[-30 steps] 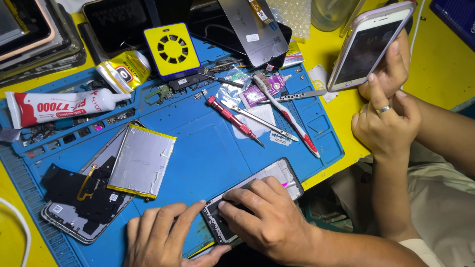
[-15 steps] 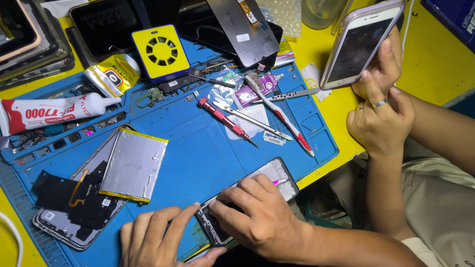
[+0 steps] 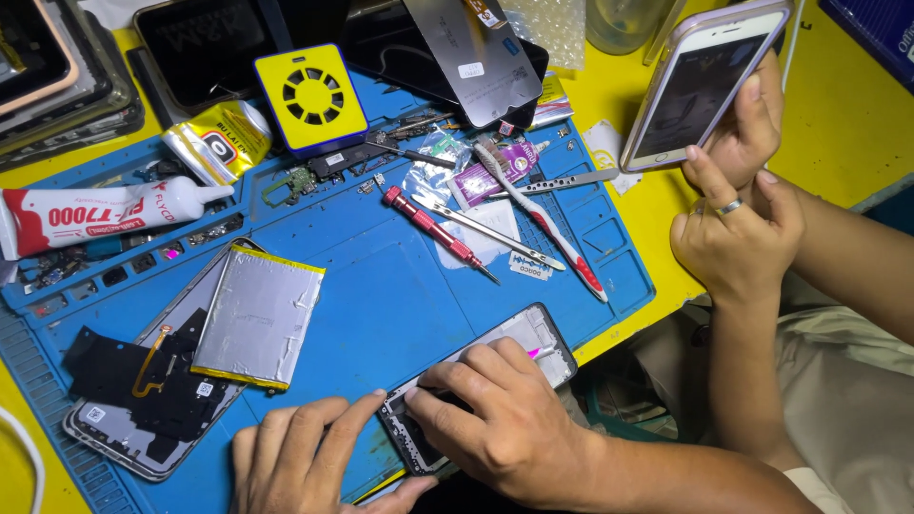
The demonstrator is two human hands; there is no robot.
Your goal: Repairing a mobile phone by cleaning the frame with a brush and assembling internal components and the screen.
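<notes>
— Blue repair mat is cluttered; where's the opened phone?
— At six o'clock, under my right hand, fingers curled, pressing its lower half. My left hand lies flat, released, just beside it.

yellow table top under bright, even light; blue work mat laid flat over most of it.

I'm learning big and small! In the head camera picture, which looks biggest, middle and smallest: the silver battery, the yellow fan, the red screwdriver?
1. Silver battery, largest.
2. Yellow fan, a smaller square.
3. Red screwdriver, long but very thin, so smallest overall.
</notes>
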